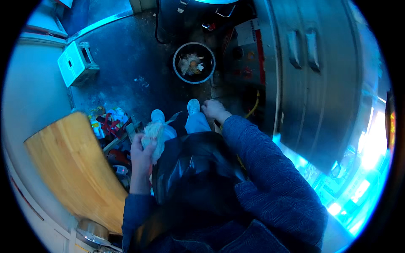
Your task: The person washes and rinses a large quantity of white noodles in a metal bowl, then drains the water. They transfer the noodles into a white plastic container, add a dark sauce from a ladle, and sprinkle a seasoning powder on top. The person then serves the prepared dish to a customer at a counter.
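Observation:
My left hand grips a pale, wrinkled bundle in front of my left leg. Whether it is a leafy vegetable or crumpled plastic, I cannot tell. My right hand hangs beside my right shoe with its fingers curled. Its palm is turned away, so anything inside it is hidden. Beyond both hands, a round black bin with a light rim stands on the floor, with scraps inside. A black apron covers my front.
A wooden board or tabletop lies at left, with a metal pot behind it. Bags and packets sit beyond the board. A plastic stool is at far left. A steel cabinet with two handles lines the right.

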### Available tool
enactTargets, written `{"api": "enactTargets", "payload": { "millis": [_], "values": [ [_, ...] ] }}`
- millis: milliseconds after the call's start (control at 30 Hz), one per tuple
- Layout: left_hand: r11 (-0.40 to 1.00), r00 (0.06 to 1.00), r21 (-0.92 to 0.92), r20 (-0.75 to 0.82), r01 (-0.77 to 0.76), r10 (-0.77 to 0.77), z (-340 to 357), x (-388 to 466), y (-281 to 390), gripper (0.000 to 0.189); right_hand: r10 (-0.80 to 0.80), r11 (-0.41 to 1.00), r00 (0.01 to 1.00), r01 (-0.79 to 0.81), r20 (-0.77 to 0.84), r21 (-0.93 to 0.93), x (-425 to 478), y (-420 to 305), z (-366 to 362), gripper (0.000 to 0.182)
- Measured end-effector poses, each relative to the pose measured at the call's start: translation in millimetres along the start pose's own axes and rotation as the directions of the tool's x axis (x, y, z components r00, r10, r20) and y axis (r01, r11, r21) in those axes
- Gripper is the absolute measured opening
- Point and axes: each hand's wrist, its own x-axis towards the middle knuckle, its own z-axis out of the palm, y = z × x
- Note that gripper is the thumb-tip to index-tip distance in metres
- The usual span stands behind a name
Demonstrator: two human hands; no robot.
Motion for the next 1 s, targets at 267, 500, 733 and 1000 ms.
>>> {"api": "enactTargets", "payload": {
  "millis": [267,500,733,1000],
  "values": [
    [0.977,0.961,-0.143,-0.204,0.159,-0.186,-27,58,-66,0.04,0.128,0.346,0.991,0.004,0.051,-0.938,151,123,-50,0.053],
    [0.942,0.922,-0.268,-0.271,0.204,-0.277,-16,95,-115,0.038,0.225,-0.074,0.974,0.014,-0.003,-0.997,227,174,-47,0.074],
    [0.984,0.981,0.152,-0.179,0.099,-0.071,7,85,-81,0.056,-0.014,0.528,1.0,0.004,-0.005,-0.849,193,134,10,0.058],
    [0.448,0.716,0.596,0.679,-0.666,0.16,62,11,5,0.057,-0.466,-0.655,0.884,-0.312,-0.042,0.688,-62,-123,9,0.05]
  ]
}}
